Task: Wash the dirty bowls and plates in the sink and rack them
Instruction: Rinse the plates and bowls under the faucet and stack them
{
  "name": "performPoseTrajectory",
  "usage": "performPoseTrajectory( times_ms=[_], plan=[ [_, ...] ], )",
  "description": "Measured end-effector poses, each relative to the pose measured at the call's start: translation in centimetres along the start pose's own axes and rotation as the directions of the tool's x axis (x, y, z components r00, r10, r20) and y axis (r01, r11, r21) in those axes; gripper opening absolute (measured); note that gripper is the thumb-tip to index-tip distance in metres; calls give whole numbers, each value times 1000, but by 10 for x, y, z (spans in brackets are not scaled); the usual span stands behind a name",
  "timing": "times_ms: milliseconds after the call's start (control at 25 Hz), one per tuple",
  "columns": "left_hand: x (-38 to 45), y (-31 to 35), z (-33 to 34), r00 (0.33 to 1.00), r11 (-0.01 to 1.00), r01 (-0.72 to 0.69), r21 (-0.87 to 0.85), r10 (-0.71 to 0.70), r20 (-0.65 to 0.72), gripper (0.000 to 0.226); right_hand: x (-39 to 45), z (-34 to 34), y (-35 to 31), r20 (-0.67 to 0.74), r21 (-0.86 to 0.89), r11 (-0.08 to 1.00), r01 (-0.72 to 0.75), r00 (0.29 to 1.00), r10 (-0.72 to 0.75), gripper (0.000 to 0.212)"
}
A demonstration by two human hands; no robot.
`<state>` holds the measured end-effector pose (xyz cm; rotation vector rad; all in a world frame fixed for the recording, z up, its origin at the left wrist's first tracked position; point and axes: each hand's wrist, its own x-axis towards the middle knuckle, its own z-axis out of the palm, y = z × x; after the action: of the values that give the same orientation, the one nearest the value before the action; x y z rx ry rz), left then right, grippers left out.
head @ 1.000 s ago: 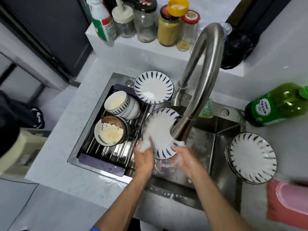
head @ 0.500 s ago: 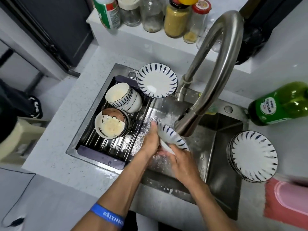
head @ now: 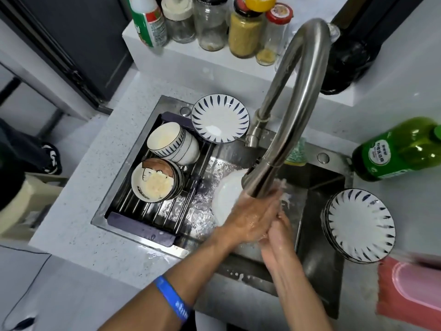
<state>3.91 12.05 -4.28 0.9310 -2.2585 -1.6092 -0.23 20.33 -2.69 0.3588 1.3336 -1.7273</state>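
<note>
Gleaming wet steel sink (head: pixel 317 225), speckled countertop (head: pixel 78 220)

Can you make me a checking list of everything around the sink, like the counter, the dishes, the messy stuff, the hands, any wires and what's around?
Surface: speckled grey counter, wet by the sink edge.
Job's things: plate held under the tap; two bowl stacks on their sides on the rack, the front bowl with residue; one plate at the sink's back corner; plate stack on the right.
Clutter: jars on the shelf, green bottle, pink thing.
Hands: left hand over the plate; right hand against it, grip unclear.
Cables: nothing seen.
Surroundings: dark cabinet at the back left.
</note>
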Motion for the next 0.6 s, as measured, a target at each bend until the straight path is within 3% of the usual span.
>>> performPoseTrajectory(
  times_ms=[120,160,240,280,320,400,440,520,600],
  plan=[
    [19,-8,-12,947,953,302,-13,-301,-110,51,-2,-4,4,25,-25,1000,-18,1000,19,28],
    [19,-7,-14,947,952,305,25,-300,-111,51,1,-5,3,28,6,1000,-30,999,29,27],
    [10,5,-8,993,979,114,167,-115,-4,55,7,-3,1,43,59,997,-46,998,44,27],
    [12,3,-7,997,987,78,144,-77,-16,57,7,-1,1,51,67,996,-60,997,57,28],
    [16,2,-11,990,982,131,132,-122,-72,64,6,2,1,65,71,995,-72,996,68,30],
    [21,1,-20,924,922,369,117,-350,-156,80,5,3,2,80,72,995,-68,995,62,33],
    [16,3,-21,918,919,386,81,-374,-136,83,5,4,0,84,71,996,-62,995,56,29],
    [8,8,-18,965,949,263,173,-259,-44,80,7,10,-5,90,83,995,-46,995,39,23],
    [16,13,-31,958,916,277,292,-238,-160,63,7,12,-6,112,70,997,-33,993,26,28]
  ],
)
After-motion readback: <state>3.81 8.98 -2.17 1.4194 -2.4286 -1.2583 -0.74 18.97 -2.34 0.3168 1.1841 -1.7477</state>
